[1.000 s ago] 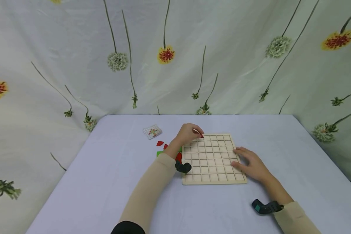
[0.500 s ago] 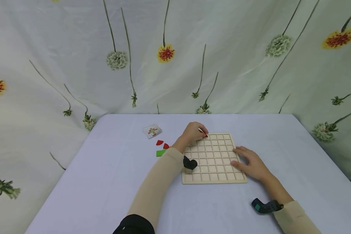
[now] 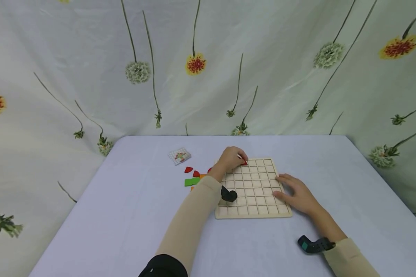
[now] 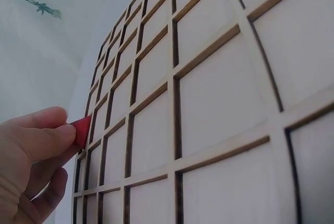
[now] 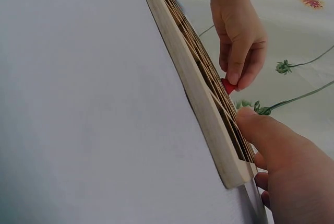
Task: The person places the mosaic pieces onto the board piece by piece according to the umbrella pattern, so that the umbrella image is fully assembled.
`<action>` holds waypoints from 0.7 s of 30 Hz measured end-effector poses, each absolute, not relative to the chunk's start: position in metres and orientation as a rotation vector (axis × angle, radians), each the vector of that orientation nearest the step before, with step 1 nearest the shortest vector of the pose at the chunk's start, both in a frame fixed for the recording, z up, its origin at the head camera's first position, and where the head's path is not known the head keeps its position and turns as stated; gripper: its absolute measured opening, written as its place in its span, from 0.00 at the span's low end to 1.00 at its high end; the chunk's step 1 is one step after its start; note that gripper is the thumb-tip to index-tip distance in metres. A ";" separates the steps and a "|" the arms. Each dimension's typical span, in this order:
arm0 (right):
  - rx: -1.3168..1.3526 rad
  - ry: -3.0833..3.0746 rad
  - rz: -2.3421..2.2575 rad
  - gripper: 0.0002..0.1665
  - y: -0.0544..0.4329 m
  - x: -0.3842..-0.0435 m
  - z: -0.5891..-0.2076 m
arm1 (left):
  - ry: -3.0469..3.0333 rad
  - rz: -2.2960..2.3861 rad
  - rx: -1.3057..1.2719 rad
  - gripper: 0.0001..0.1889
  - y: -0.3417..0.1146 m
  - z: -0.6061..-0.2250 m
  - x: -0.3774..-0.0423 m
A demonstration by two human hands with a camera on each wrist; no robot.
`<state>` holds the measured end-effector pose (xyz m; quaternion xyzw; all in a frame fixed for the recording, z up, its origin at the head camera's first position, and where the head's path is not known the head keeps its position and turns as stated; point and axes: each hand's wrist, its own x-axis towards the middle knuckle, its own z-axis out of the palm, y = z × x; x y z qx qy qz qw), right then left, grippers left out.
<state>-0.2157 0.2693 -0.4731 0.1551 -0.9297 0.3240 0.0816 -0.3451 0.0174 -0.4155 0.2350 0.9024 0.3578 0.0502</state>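
Observation:
A pale wooden grid board (image 3: 253, 200) lies flat on the white table (image 3: 124, 215). My left hand (image 3: 233, 157) pinches a small red piece (image 3: 244, 163) over the board's far row, near its top left. The same red piece (image 4: 82, 129) shows between thumb and fingers in the left wrist view, just above the grid board (image 4: 209, 104), and the red piece (image 5: 228, 85) also shows in the right wrist view. My right hand (image 3: 296, 192) rests flat on the board's right edge, fingers spread, holding nothing; its thumb lies on the board's corner (image 5: 235, 172).
Loose red pieces (image 3: 188, 169), a green piece (image 3: 192, 181) and an orange one (image 3: 202, 176) lie left of the board. A small pattern card (image 3: 180, 156) sits farther back left. A flowered curtain (image 3: 208, 65) hangs behind the table.
My left hand has carried the red piece a little to the right and down toward the board's far row. The right hand has stayed in place.

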 end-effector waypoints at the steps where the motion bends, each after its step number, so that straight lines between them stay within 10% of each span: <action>1: 0.465 -2.778 0.972 0.36 0.269 -0.216 -0.473 | 2.751 1.090 0.717 0.08 0.018 -0.416 -0.344; 21: 0.504 -2.751 0.976 0.35 0.270 -0.216 -0.472 | 2.906 0.885 0.692 0.08 0.022 -0.422 -0.335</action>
